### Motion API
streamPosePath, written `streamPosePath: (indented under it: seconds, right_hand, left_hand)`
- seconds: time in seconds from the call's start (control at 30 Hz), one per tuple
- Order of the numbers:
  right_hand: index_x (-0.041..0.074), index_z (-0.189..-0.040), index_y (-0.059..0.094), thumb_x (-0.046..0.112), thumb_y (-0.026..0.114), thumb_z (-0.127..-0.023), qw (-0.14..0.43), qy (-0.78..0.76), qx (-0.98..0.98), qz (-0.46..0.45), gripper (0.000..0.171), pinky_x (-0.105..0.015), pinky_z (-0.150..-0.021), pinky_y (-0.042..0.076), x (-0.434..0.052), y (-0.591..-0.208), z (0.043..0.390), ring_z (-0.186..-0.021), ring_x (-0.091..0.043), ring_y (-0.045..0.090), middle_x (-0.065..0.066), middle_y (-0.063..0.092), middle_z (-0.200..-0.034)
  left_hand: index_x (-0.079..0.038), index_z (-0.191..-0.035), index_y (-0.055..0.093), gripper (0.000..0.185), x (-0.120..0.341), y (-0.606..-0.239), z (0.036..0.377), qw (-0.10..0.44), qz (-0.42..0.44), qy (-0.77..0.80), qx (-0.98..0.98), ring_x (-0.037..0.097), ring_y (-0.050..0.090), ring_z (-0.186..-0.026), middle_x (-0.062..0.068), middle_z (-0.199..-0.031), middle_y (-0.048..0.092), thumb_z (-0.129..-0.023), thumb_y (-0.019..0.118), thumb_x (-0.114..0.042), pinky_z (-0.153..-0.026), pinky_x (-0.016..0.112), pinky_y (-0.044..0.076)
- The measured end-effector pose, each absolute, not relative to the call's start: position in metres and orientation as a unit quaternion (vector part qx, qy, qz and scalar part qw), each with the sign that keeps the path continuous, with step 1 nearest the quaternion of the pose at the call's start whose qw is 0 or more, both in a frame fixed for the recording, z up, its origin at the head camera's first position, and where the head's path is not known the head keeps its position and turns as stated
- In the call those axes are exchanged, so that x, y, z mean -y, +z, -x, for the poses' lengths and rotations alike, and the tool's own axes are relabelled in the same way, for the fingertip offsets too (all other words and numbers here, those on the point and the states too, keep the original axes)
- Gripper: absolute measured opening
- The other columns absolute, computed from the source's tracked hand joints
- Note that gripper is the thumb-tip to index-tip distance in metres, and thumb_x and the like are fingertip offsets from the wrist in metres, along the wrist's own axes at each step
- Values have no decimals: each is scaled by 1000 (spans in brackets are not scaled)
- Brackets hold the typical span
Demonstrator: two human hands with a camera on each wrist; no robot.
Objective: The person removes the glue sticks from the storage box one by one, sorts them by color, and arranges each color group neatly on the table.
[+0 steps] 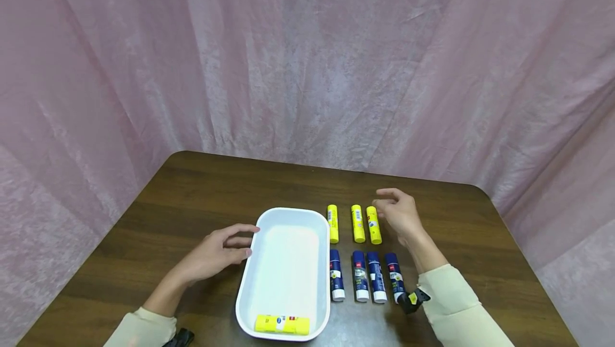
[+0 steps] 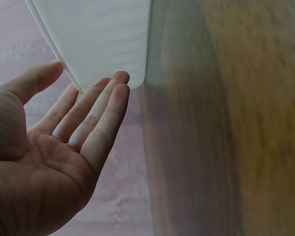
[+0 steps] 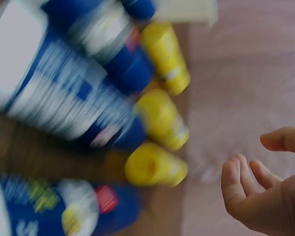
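A white tray (image 1: 283, 267) stands on the table with one yellow glue stick (image 1: 282, 324) lying across its near end. My left hand (image 1: 223, 248) touches the tray's left rim, its fingers fairly straight along the outer wall in the left wrist view. My right hand (image 1: 399, 212) hovers beside the rightmost yellow glue stick (image 1: 373, 225), fingers loosely bent and holding nothing. In the right wrist view a gap shows between that hand and the yellow sticks. Two more yellow sticks, a middle one (image 1: 357, 223) and a left one (image 1: 333, 223), lie right of the tray.
Several blue glue sticks with white ends, one of them a blue glue stick (image 1: 360, 276), lie in a row nearer than the yellow ones. The leftmost blue stick (image 1: 337, 275) lies close by the tray's right side. A pink curtain (image 1: 307, 69) hangs behind the wooden table (image 1: 230, 176).
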State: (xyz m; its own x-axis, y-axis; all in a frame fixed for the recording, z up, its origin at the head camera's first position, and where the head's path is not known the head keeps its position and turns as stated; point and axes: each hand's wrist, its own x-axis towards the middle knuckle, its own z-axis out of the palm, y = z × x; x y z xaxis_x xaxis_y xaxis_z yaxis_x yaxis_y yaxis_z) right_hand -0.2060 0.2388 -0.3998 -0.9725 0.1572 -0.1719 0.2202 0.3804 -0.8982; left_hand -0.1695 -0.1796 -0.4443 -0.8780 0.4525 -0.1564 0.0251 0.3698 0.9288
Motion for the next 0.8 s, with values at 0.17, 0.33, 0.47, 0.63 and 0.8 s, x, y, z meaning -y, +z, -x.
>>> streamPosePath:
  seconds: [0.17,0.33,0.47,0.63,0.8]
  right_hand:
    - [3,-141,57,10,62,-100,59,-579,-812,-42,42,-31,-93,58,-218,-378,194,-101,-21,66,-19,67,-122]
    - [2,-137,59,4,61,-98,93,-589,-802,27,40,-37,-94,59,-196,-364,182,-97,-19,67,-15,70,-111]
    - [2,-134,61,5,64,-99,126,-590,-794,80,36,-34,-89,58,-180,-358,175,-96,-21,67,-17,70,-110]
    - [0,-133,62,5,68,-96,177,-589,-778,128,38,-32,-90,57,-163,-359,168,-102,-26,68,-24,68,-113]
    - [0,-129,64,6,70,-93,224,-573,-772,162,37,-33,-90,59,-146,-366,163,-97,-22,71,-22,70,-110]
  left_hand:
    - [-19,-147,55,50,180,-446,169,198,-152,541,-803,28,67,-126,18,-140,66,-100,70,-27,-88,37,61]
    - [-19,-147,55,50,180,-448,170,198,-152,542,-803,28,67,-126,18,-141,65,-100,70,-26,-87,35,61]
    - [-17,-147,55,51,181,-447,171,197,-155,541,-803,29,67,-126,19,-141,65,-100,70,-26,-86,34,61]
    - [-19,-147,55,50,181,-448,171,195,-154,543,-802,28,68,-125,19,-140,65,-99,70,-26,-86,33,61]
    - [-19,-146,55,50,182,-449,171,195,-151,543,-803,26,69,-122,18,-139,67,-99,70,-25,-85,32,61]
